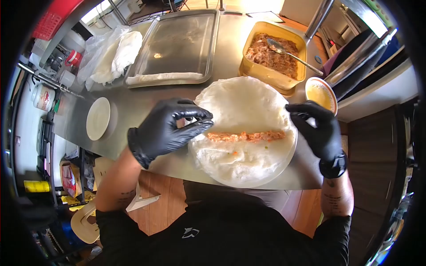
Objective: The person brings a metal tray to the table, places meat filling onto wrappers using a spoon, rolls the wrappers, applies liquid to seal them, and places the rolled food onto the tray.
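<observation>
A round white sheet (242,104) lies on a round pale board or plate. Across its middle runs a strip of orange-brown filling (246,136), with small orange and green bits below. My black-gloved left hand (171,126) is at the sheet's left edge, thumb and fingertips brought together; whatever they pinch is too small to make out. On the other side, my gloved right hand (317,128) has its fingers bent in at the right edge, and its grip is unclear.
Behind stands a metal tray (177,44) with one white roll (166,77). A yellow tub (271,73) holds filling and a spoon (293,55). A bowl (320,95) is at right; at left are a small plate (98,119) and white sheets in plastic (111,55).
</observation>
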`<state>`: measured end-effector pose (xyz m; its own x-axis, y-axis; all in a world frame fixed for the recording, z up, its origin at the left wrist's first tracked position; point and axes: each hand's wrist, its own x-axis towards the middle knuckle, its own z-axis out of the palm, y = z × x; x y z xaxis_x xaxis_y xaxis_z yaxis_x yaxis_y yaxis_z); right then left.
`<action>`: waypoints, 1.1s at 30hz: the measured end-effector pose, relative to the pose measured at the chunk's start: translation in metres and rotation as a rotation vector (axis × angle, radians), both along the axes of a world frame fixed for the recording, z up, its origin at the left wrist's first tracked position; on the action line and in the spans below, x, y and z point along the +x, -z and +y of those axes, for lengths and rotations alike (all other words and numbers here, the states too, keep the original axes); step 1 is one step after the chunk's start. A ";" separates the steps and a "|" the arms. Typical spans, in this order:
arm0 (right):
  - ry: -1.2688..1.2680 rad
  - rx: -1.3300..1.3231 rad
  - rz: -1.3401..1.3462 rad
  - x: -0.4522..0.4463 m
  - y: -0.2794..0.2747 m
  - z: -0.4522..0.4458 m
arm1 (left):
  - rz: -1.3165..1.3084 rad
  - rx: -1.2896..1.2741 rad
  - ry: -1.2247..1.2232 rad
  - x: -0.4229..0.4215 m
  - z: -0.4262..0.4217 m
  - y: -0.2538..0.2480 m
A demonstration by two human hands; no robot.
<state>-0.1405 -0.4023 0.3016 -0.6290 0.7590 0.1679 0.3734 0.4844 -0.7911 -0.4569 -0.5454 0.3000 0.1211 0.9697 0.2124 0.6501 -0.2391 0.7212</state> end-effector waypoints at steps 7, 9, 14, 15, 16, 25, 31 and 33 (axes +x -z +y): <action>-0.344 0.250 0.009 -0.041 0.023 -0.020 | 0.139 0.027 0.123 0.031 0.018 0.023; -0.426 0.262 -0.085 -0.043 0.020 -0.019 | 0.284 0.149 0.138 0.033 0.017 0.027; -0.504 0.383 -0.158 -0.037 0.026 -0.020 | 0.290 0.161 0.192 0.032 0.008 0.026; -0.495 0.379 -0.140 -0.038 0.026 -0.022 | 0.284 0.156 0.191 0.034 0.008 0.030; -0.497 0.374 -0.142 -0.039 0.027 -0.024 | 0.280 0.157 0.174 0.035 0.008 0.034; -0.248 0.146 0.039 -0.010 0.010 0.005 | 0.290 0.207 0.129 0.050 0.017 0.042; -0.270 0.354 -0.093 0.017 0.000 0.004 | 0.176 0.158 0.068 0.052 0.021 0.034; -0.340 0.431 -0.171 0.006 0.013 -0.005 | 0.258 0.173 0.091 0.059 0.024 0.038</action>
<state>-0.1346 -0.4071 0.2883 -0.8713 0.3948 0.2914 0.2457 0.8651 -0.4373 -0.3978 -0.5215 0.2623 0.2772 0.9044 0.3243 0.7762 -0.4097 0.4793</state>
